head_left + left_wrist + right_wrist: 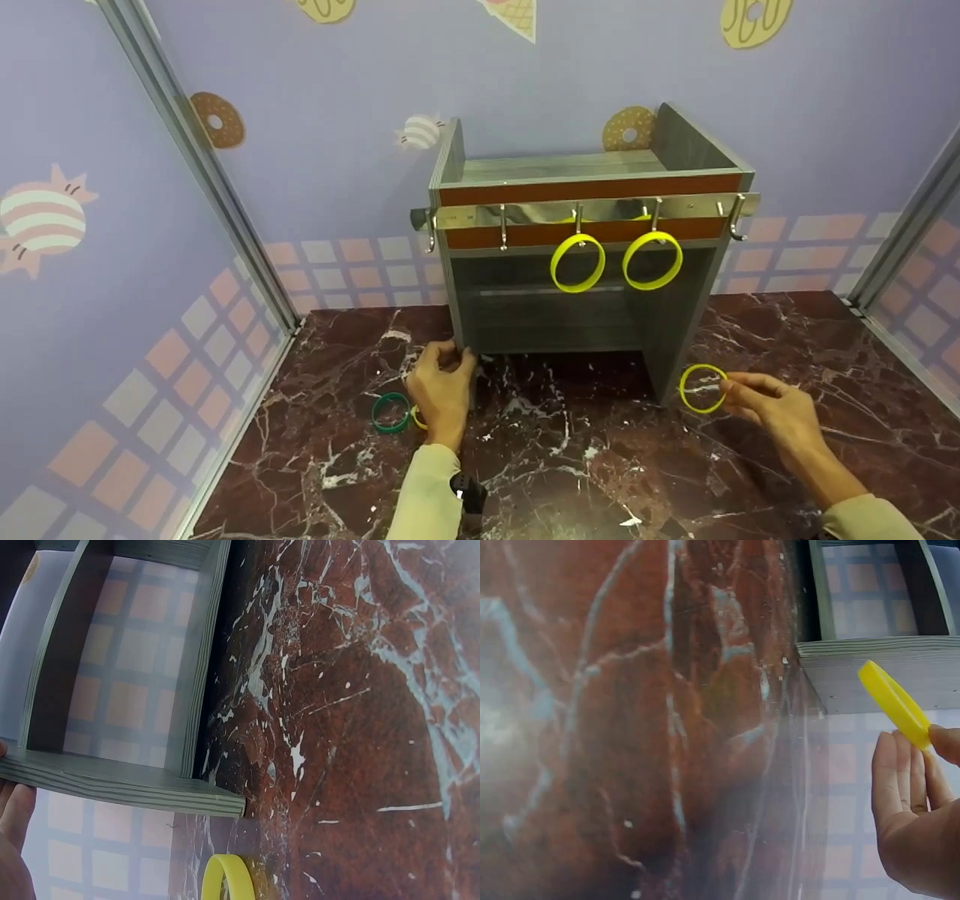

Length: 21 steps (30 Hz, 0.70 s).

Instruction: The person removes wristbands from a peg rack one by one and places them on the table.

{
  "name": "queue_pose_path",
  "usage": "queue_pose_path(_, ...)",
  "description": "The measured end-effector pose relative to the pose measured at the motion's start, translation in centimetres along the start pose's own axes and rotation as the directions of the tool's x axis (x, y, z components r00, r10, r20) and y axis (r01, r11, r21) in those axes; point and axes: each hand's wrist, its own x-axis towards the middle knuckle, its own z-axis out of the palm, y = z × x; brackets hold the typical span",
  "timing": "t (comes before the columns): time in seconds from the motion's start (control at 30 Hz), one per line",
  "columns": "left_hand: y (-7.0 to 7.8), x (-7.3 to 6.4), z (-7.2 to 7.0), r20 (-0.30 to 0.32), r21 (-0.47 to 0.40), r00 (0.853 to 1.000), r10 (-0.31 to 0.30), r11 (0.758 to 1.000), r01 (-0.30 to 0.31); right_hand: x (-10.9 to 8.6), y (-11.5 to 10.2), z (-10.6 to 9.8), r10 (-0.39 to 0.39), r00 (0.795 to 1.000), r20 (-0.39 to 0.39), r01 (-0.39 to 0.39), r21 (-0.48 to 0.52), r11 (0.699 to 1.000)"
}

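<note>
In the head view, my right hand [780, 416] pinches a yellow wristband [703, 367] at its edge, right of the grey wooden shelf [679, 330]. The right wrist view shows this band [895, 706] tilted between thumb and fingers. My left hand [441, 382] grips the front edge of the shelf's left side panel low down. Two more yellow wristbands [577, 289] hang from separate hooks on the metal hook rail [540, 215]. A green wristband [390, 430] lies left of my left hand, beside another yellow band [417, 418] that the hand partly hides.
Dark red marbled tabletop [555, 480] spreads under the shelf. A patterned purple wall [337, 150] stands behind, with more panels at both sides. Other hooks [503, 229] on the rail carry no band. A dark watch-like device [469, 491] is on the left wrist.
</note>
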Motion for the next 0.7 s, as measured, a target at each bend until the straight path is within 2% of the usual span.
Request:
queue_pose_path(0.3,0.2,0.0,-0.1,0.009,-0.044,1.000,-0.013,0.999,0.014,0.1,1.2,-0.3,0.081,0.995,0.059,-0.073,-0.131,0.989)
queue_pose_path(0.5,0.2,-0.2,-0.2,0.031,-0.021,0.999,-0.034,0.999,0.035,0.0,1.7,-0.4,0.146,0.985,0.089,-0.124,-0.216,0.969)
queue_pose_path(0.7,0.1,-0.1,-0.1,0.025,-0.026,0.999,-0.020,0.999,0.020,-0.1,1.8,-0.3,0.121,0.990,0.075,-0.092,-0.312,0.946)
